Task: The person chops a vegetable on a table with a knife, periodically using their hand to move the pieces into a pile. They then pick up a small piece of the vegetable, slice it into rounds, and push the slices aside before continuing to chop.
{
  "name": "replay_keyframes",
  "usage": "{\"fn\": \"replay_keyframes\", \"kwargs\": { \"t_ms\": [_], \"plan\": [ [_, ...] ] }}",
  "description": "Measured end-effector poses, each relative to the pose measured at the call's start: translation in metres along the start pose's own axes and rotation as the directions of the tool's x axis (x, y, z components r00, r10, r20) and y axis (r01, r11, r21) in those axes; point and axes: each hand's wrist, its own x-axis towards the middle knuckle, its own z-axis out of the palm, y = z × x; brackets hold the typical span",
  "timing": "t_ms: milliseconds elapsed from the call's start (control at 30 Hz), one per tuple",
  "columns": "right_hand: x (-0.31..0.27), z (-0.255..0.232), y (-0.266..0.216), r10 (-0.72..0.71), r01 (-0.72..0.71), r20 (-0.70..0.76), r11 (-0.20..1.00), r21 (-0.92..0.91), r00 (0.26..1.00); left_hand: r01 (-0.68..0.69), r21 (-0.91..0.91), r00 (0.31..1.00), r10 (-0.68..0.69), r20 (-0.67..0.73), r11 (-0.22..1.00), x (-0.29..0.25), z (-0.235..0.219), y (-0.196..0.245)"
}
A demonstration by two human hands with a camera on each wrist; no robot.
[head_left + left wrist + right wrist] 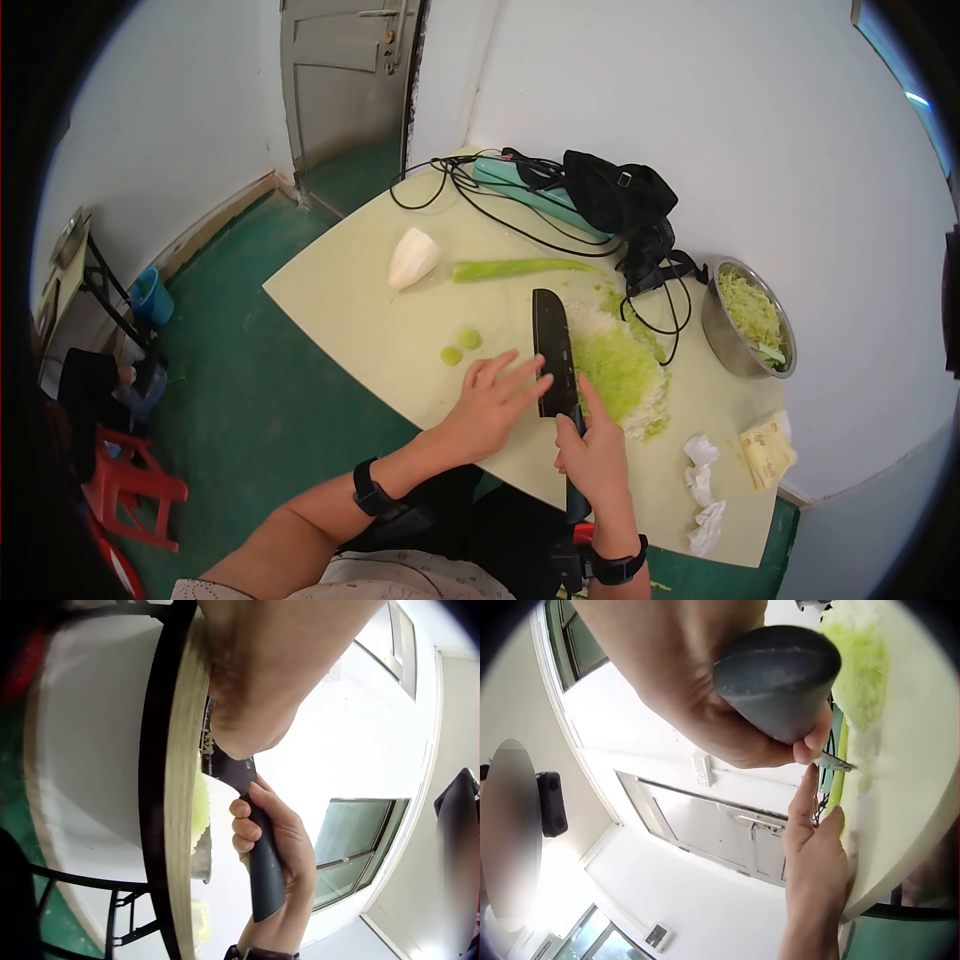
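A black-bladed knife (553, 345) lies over the table beside a heap of chopped green and white vegetable (622, 372). My right hand (598, 455) grips its dark handle (264, 859), the index finger stretched along toward the blade. My left hand (492, 405) has its fingers spread, with fingertips at the blade's left side; whether they touch it cannot be told. The right wrist view shows the handle's butt (778, 679) up close and the left hand (817, 862) near the blade. Two green slices (460, 346) are left of the knife.
A white root piece (413, 259) and a long green stalk (520, 268) lie farther back. Black cables and a black bag (615, 195) are at the back. A steel bowl (716, 335) of shredded vegetable, crumpled tissues (702, 470) and a yellow packet (767, 453) stand on the right.
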Motion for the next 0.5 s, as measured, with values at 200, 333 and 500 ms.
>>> {"fn": "replay_keyframes", "kwargs": {
  "t_ms": [200, 333, 500],
  "plan": [
    [-0.002, -0.017, 0.003, 0.176, -0.211, 0.117, 0.854, 0.475, 0.977, -0.110, 0.125, 0.989, 0.096, 0.116, 0.986, 0.000, 0.004, 0.003],
    [-0.002, -0.021, 0.013, 0.156, -0.173, 0.076, 0.835, 0.522, 0.985, 0.084, 0.179, 0.985, -0.108, 0.131, 0.980, -0.007, 0.010, -0.002],
    [-0.014, -0.013, 0.010, -0.050, 0.060, -0.082, 0.991, 0.123, 0.995, 0.173, -0.170, 0.974, -0.194, -0.116, 0.970, -0.006, 0.009, -0.011]
  ]
}}
